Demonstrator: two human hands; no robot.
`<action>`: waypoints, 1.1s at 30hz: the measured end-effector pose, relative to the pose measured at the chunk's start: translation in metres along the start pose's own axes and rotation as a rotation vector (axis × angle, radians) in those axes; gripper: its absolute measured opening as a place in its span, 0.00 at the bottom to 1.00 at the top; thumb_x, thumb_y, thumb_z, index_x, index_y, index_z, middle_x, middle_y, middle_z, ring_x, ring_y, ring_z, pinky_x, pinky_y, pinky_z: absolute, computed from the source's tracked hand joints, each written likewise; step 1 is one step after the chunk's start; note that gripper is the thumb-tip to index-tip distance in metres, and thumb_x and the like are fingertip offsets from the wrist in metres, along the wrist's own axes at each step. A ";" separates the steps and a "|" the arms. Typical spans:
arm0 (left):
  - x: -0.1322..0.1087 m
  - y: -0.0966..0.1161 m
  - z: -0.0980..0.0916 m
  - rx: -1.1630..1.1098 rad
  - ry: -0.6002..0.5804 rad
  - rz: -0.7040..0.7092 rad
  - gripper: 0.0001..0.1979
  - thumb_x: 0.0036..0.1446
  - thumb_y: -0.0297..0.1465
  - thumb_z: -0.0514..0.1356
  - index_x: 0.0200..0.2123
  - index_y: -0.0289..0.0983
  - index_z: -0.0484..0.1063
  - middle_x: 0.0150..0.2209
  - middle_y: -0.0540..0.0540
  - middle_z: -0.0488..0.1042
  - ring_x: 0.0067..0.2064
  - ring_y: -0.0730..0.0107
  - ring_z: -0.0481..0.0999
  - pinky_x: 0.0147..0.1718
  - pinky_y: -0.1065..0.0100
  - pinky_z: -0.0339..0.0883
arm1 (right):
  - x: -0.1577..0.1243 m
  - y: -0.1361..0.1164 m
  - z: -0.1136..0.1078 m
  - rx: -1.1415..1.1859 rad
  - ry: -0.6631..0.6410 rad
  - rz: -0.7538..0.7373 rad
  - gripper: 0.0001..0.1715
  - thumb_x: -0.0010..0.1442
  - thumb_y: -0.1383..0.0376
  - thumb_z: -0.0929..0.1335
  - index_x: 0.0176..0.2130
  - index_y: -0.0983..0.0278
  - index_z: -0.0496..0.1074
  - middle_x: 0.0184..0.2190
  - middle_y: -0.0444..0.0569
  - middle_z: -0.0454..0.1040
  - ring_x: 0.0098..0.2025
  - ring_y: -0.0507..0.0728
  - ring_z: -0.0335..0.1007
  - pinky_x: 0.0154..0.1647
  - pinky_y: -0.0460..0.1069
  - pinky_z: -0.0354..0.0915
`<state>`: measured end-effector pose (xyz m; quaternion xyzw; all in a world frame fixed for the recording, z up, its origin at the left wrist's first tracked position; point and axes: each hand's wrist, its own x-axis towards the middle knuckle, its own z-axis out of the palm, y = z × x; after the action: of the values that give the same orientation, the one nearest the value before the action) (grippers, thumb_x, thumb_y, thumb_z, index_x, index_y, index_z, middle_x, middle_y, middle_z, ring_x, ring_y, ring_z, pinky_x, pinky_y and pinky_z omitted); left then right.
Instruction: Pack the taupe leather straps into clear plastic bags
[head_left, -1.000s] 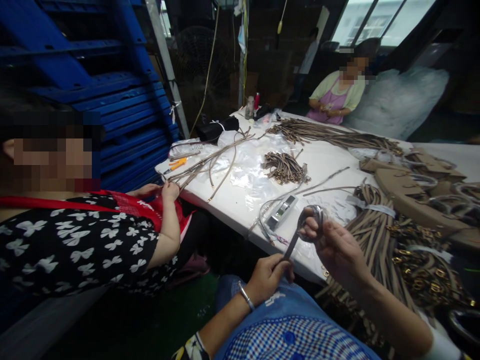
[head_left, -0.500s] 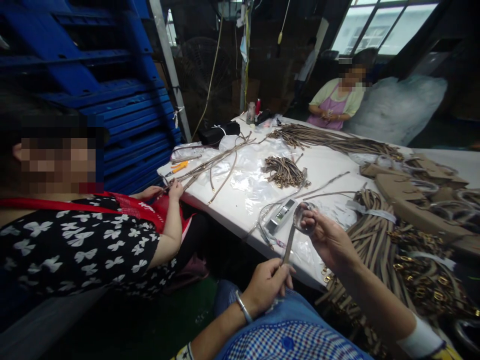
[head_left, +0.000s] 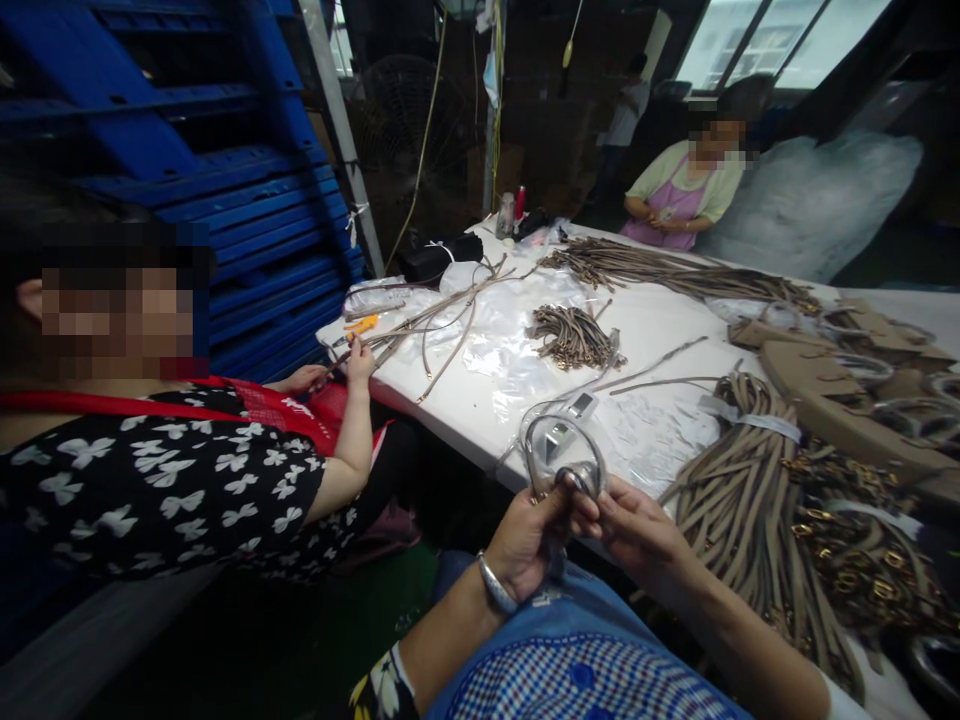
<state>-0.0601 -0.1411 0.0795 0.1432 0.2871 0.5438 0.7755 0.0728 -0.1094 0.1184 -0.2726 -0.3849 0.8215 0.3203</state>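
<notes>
In front of my lap, both hands are together at a shiny ring (head_left: pixel 601 452) that looks wrapped in clear plastic. My left hand (head_left: pixel 521 545) is closed at its lower left side, thumb and fingers pinched. My right hand (head_left: pixel 637 522) is closed on its lower right side. The place where the fingers meet is partly hidden, and the brown strap cannot be made out there. Behind the ring, a small box-shaped device with a display (head_left: pixel 556 440) rests on the white table (head_left: pixel 480 405). Right of my hands hangs a tied bundle of brown straps (head_left: pixel 739 480).
Brown bags with wrapped rings (head_left: pixel 814 385) lie at the right, above straps with gold clasps (head_left: pixel 862 570). A small strap bundle (head_left: pixel 574 338) sits mid-table. A co-worker (head_left: pixel 172 470) handles straps at the left; another person (head_left: pixel 679 200) is across the table.
My right hand has come down and my left hand has moved up to meet it at the ring. The strap that stretched between them no longer shows. The view has shifted slightly.
</notes>
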 end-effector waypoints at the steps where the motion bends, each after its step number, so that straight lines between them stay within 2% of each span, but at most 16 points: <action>1: -0.001 -0.001 -0.003 -0.037 -0.037 -0.031 0.19 0.53 0.43 0.64 0.28 0.29 0.73 0.23 0.46 0.73 0.25 0.76 0.72 0.27 0.76 0.62 | -0.002 0.001 0.000 0.042 -0.020 0.013 0.11 0.59 0.60 0.69 0.37 0.66 0.72 0.27 0.45 0.62 0.29 0.51 0.58 0.36 0.47 0.61; 5: -0.005 -0.007 -0.014 -0.140 -0.172 -0.051 0.18 0.51 0.42 0.66 0.36 0.32 0.72 0.30 0.43 0.78 0.28 0.72 0.77 0.30 0.74 0.67 | -0.007 0.003 0.000 0.171 -0.058 0.087 0.17 0.56 0.59 0.71 0.42 0.67 0.72 0.26 0.42 0.59 0.27 0.49 0.56 0.35 0.47 0.61; 9: -0.009 -0.010 -0.018 -0.096 -0.261 -0.009 0.21 0.52 0.45 0.64 0.37 0.33 0.68 0.30 0.41 0.79 0.29 0.65 0.79 0.26 0.72 0.68 | -0.011 0.003 0.000 0.197 -0.094 0.146 0.18 0.56 0.58 0.71 0.42 0.68 0.72 0.26 0.42 0.59 0.25 0.48 0.56 0.34 0.47 0.62; 11: -0.012 -0.012 -0.020 -0.083 -0.269 -0.028 0.21 0.54 0.46 0.62 0.36 0.33 0.67 0.29 0.42 0.79 0.28 0.64 0.79 0.24 0.72 0.67 | -0.013 0.005 0.000 0.178 -0.138 0.153 0.17 0.57 0.58 0.70 0.41 0.69 0.72 0.24 0.42 0.62 0.25 0.48 0.59 0.34 0.47 0.61; 13: -0.016 -0.014 -0.022 -0.086 -0.246 -0.062 0.19 0.57 0.45 0.59 0.33 0.33 0.67 0.24 0.44 0.77 0.24 0.65 0.77 0.22 0.72 0.65 | -0.015 0.009 0.000 0.146 -0.191 0.168 0.17 0.59 0.57 0.69 0.40 0.70 0.72 0.24 0.45 0.66 0.26 0.51 0.64 0.33 0.48 0.61; 16: -0.024 -0.016 -0.024 -0.050 -0.153 -0.077 0.17 0.55 0.43 0.61 0.28 0.33 0.67 0.20 0.48 0.72 0.20 0.71 0.72 0.21 0.74 0.61 | -0.021 0.015 -0.003 0.108 -0.245 0.212 0.17 0.60 0.58 0.68 0.41 0.71 0.71 0.27 0.51 0.73 0.27 0.53 0.68 0.32 0.48 0.61; 18: -0.028 -0.013 -0.024 0.028 -0.066 -0.045 0.16 0.53 0.41 0.64 0.30 0.32 0.69 0.22 0.49 0.71 0.22 0.75 0.71 0.23 0.75 0.61 | -0.024 0.018 -0.005 0.100 -0.255 0.219 0.18 0.61 0.58 0.68 0.43 0.71 0.71 0.27 0.51 0.72 0.25 0.51 0.67 0.31 0.47 0.61; 20: -0.032 -0.009 -0.023 0.141 -0.009 0.033 0.15 0.53 0.40 0.65 0.36 0.33 0.72 0.28 0.47 0.73 0.28 0.75 0.71 0.28 0.74 0.63 | -0.026 0.020 -0.007 0.105 -0.257 0.221 0.20 0.61 0.57 0.67 0.44 0.71 0.70 0.22 0.46 0.69 0.24 0.51 0.64 0.29 0.47 0.60; 23: -0.035 -0.001 -0.024 0.349 -0.037 0.195 0.16 0.53 0.39 0.65 0.41 0.35 0.75 0.36 0.45 0.73 0.36 0.70 0.72 0.37 0.70 0.64 | -0.027 0.022 -0.008 0.113 -0.278 0.263 0.23 0.61 0.54 0.67 0.44 0.71 0.70 0.19 0.43 0.64 0.22 0.50 0.62 0.27 0.45 0.60; 26: -0.038 0.006 -0.024 0.504 -0.080 0.314 0.16 0.54 0.41 0.63 0.38 0.34 0.77 0.37 0.43 0.73 0.38 0.67 0.72 0.39 0.68 0.64 | -0.025 0.021 -0.007 0.120 -0.323 0.321 0.24 0.61 0.53 0.66 0.44 0.72 0.71 0.19 0.43 0.63 0.21 0.48 0.59 0.27 0.44 0.59; 29: -0.041 0.011 -0.022 0.593 -0.059 0.347 0.14 0.55 0.39 0.63 0.36 0.33 0.77 0.35 0.42 0.73 0.38 0.65 0.72 0.40 0.66 0.65 | -0.023 0.021 -0.007 0.151 -0.377 0.359 0.25 0.61 0.52 0.66 0.43 0.73 0.72 0.20 0.43 0.64 0.21 0.48 0.58 0.28 0.44 0.58; 33: -0.046 0.018 -0.012 0.619 -0.034 0.305 0.13 0.56 0.39 0.62 0.34 0.33 0.75 0.32 0.44 0.71 0.37 0.67 0.71 0.39 0.67 0.64 | -0.020 0.019 -0.011 0.133 -0.453 0.420 0.27 0.60 0.51 0.67 0.44 0.74 0.72 0.23 0.47 0.68 0.22 0.48 0.59 0.25 0.43 0.55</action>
<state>-0.0924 -0.1779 0.0927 0.4222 0.4007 0.5379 0.6097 0.0869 -0.1285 0.1009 -0.1348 -0.3272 0.9329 0.0670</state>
